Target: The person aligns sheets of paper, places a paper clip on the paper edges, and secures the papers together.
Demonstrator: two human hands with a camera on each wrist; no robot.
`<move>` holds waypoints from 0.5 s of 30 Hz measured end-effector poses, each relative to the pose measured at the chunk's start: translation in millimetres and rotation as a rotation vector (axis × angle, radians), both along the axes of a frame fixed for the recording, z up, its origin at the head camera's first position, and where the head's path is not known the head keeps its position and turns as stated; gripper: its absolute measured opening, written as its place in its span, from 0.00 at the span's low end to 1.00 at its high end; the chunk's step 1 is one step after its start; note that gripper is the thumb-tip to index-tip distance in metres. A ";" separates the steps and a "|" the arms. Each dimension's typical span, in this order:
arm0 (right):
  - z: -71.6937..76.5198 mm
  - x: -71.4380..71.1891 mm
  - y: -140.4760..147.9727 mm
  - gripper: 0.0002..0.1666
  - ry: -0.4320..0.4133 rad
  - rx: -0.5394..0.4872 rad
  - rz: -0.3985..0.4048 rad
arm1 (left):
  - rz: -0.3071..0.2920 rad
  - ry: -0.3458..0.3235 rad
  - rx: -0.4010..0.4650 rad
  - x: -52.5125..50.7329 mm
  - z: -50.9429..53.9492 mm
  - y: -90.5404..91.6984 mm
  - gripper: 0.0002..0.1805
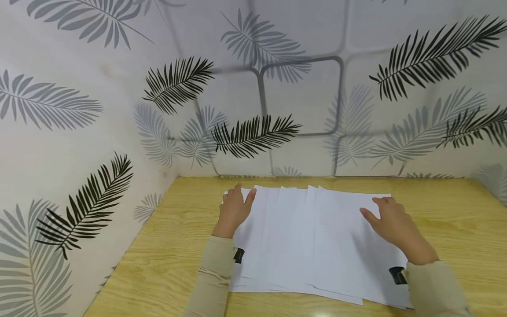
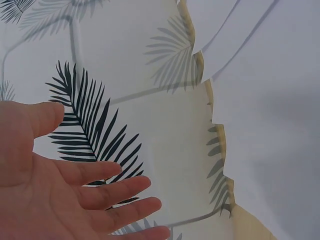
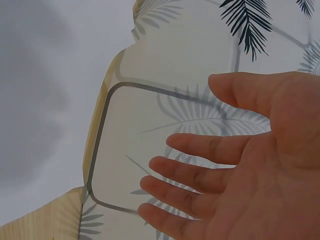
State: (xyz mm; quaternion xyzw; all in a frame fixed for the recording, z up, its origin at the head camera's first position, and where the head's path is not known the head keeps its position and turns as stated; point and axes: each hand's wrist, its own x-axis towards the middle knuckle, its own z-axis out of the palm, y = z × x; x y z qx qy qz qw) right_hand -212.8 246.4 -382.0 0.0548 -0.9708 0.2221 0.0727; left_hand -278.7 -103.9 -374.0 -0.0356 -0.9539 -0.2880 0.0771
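Note:
Several white sheets of paper [image 1: 291,237] lie overlapped in a fanned-out spread on the wooden table. Over the left end of the spread is my left hand [image 1: 233,208], its fingers apart and nothing held; the left wrist view shows its palm [image 2: 65,195] with the fingers extended. My right hand [image 1: 396,224] hovers above the right end of the sheets and casts a shadow on them. In the right wrist view its fingers [image 3: 195,170] are spread and hold nothing. Paper edges [image 2: 232,150] look uneven along the far side.
The light wooden table [image 1: 158,259] reaches back to a wall [image 1: 301,154] papered with leaf and line patterns. A second papered wall [image 1: 51,163] borders the left side. Black straps [image 1: 397,275] show at both wrists.

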 end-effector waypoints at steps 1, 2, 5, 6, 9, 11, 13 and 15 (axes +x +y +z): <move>-0.2 0.3 1.8 0.33 -0.003 0.002 -0.002 | 0.004 0.000 0.000 -0.7 -0.2 -0.9 0.34; -0.4 0.6 3.6 0.32 -0.007 0.003 -0.005 | 0.008 -0.005 0.001 -1.0 -0.1 -1.7 0.34; -1.6 1.4 8.8 0.32 -0.018 0.007 -0.013 | 0.017 -0.010 -0.007 -2.2 -0.6 -4.3 0.34; -2.1 1.6 10.8 0.32 -0.024 0.008 -0.015 | 0.020 -0.012 -0.006 -2.7 -0.9 -5.2 0.34; -3.9 2.1 16.7 0.32 -0.052 0.011 -0.023 | 0.029 -0.008 -0.003 -4.0 -2.2 -8.0 0.34; -5.2 2.2 20.8 0.33 -0.078 0.016 -0.030 | 0.034 -0.009 0.005 -5.4 -3.5 -10.1 0.33; -6.1 1.9 25.0 0.33 -0.114 0.014 -0.034 | 0.035 -0.012 0.009 -7.3 -5.1 -12.7 0.32; -7.3 1.3 29.6 0.35 -0.150 0.013 -0.034 | 0.039 -0.020 0.015 -9.4 -6.5 -15.4 0.31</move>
